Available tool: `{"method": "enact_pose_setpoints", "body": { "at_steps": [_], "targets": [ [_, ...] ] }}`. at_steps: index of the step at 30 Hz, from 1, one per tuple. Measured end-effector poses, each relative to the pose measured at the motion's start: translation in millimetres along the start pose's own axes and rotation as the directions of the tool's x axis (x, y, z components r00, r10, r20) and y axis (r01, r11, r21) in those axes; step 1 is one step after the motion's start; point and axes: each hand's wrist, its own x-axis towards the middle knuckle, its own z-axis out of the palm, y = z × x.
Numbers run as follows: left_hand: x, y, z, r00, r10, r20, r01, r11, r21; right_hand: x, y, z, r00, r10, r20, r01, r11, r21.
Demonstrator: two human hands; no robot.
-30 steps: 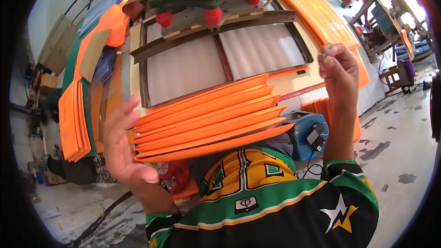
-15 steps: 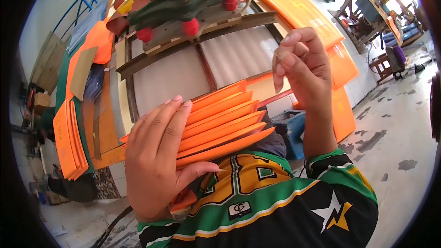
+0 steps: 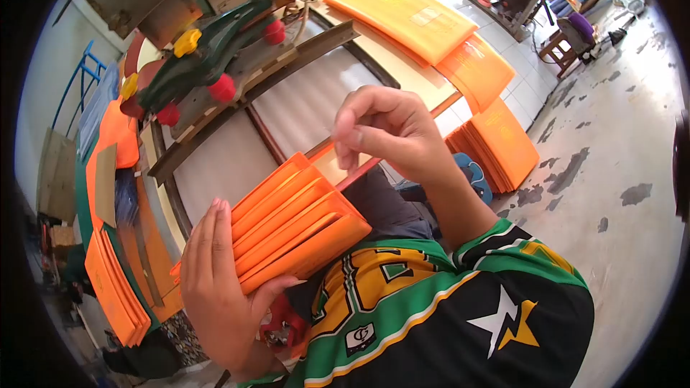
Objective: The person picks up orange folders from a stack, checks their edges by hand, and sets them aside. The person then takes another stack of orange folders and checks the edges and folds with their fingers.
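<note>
Several orange folders [image 3: 302, 226] stand fanned together in front of my body, at the near edge of the machine's framed bed [image 3: 219, 165]. My left hand [image 3: 223, 284] is wrapped round the left end of this bundle, fingers over the far side and thumb on the near side. Raised above and to the right of the bundle is my right hand [image 3: 384, 133]. Its fingers are curled together with the thumb, and whatever may be between them is too small to name.
Behind the bed stands a green press arm [image 3: 208, 65] with yellow and red knobs. Orange stacks lie at the back right [image 3: 402, 14], lower right [image 3: 499, 147] and far left [image 3: 115, 287]. A blue case [image 3: 471, 172] sits near the right forearm.
The view has turned, shifting the machine left. My left hand has closed round the bundle's left end, and the bundle is now tilted. My right hand has moved inward, toward the bundle.
</note>
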Motion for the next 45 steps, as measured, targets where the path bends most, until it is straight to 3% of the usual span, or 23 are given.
{"method": "enact_pose_setpoints", "body": {
  "at_steps": [7, 9, 20, 25, 29, 33, 37, 40, 42, 45],
  "targets": [
    [8.8, 10.3, -6.3, 0.999, 0.01, 0.032, -0.008, 0.998, -0.066, -2.9, 7.2, -3.3, 1.0, 0.023, -0.019, -0.021, 0.998, 0.062],
    [10.9, 17.3, -4.7, 0.991, 0.029, -0.129, -0.048, 0.988, -0.147, -3.8, 8.5, -4.8, 1.0, 0.016, -0.02, -0.015, 0.998, 0.063],
    [17.3, 22.4, 7.2, 0.999, 0.025, -0.028, -0.025, 0.999, -0.021, -9.1, 3.1, -2.3, 0.995, 0.023, -0.102, -0.022, 1.0, 0.01],
    [7.9, 28.7, 7.8, 0.999, -0.021, -0.04, 0.021, 1.0, -0.001, -8.5, 5.9, -14.8, 0.997, -0.072, -0.029, 0.072, 0.997, 0.009],
    [1.4, 37.1, 3.5, 0.999, 0.017, -0.043, -0.016, 1.0, 0.026, -4.4, 0.3, -5.3, 0.994, -0.102, -0.036, 0.097, 0.987, -0.126],
    [-8.4, 39.8, 5.4, 0.997, 0.039, -0.065, -0.036, 0.998, 0.043, -5.3, -7.2, -0.2, 0.992, -0.061, 0.107, 0.077, 0.985, -0.152],
    [-12.8, 39.9, 2.9, 0.997, 0.065, -0.047, -0.062, 0.997, 0.056, -4.7, -10.5, 21.8, 0.999, -0.032, 0.014, 0.034, 0.995, -0.096],
    [-13.1, 40.7, 2.5, 0.997, 0.051, -0.056, -0.05, 0.999, 0.019, -5.1, -9.3, 22.7, 0.993, 0.011, 0.12, 0.004, 0.992, -0.125],
    [-14.6, 41.2, 4.5, 0.996, 0.048, -0.073, -0.046, 0.998, 0.031, -6.2, -9.2, 23.6, 0.982, 0.007, 0.191, 0.05, 0.955, -0.292],
    [-15.8, 39.9, 7.5, 0.993, 0.056, -0.104, -0.05, 0.997, 0.061, -5.0, -5.8, 24.1, 0.971, -0.049, 0.233, 0.114, 0.955, -0.274]
  ]
}}
